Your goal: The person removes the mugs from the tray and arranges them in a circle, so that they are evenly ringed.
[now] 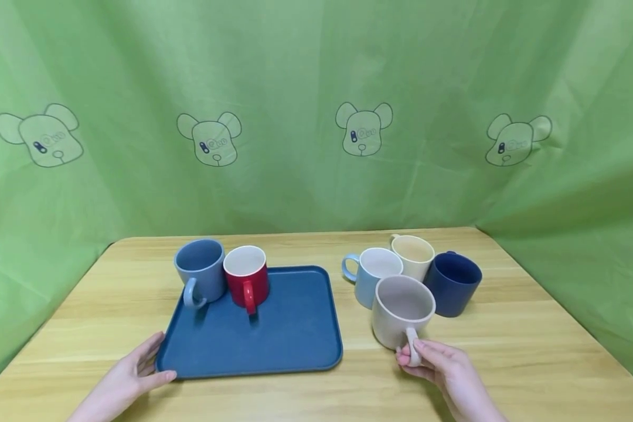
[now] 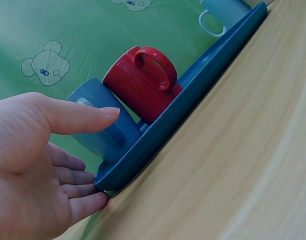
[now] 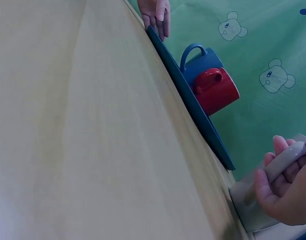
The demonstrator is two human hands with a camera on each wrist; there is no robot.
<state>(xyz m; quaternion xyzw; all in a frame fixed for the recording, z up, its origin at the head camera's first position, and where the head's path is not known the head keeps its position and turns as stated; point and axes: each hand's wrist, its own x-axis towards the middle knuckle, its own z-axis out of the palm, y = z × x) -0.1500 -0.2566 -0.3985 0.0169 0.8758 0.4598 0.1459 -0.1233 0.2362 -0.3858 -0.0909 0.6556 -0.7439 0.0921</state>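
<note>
A dark blue tray (image 1: 274, 346) lies on the table, with a greyish-blue mug (image 1: 206, 272) and a red mug (image 1: 248, 278) upright at its back left. My left hand (image 1: 129, 375) is at the tray's front left corner, its fingers fairly straight against the edge; in the left wrist view the fingertips (image 2: 100, 197) touch the rim. To the right of the tray, my right hand (image 1: 443, 369) grips the handle of a light grey mug (image 1: 398, 319). That mug is upright; whether its base touches the table I cannot tell.
Behind the grey mug stand a light blue mug (image 1: 369, 278), a cream mug (image 1: 414, 255) and a navy mug (image 1: 453, 287), close together. A wooden table (image 1: 533, 351) carries everything. Green curtain (image 1: 295, 193) with bear-head prints hangs around the back and sides.
</note>
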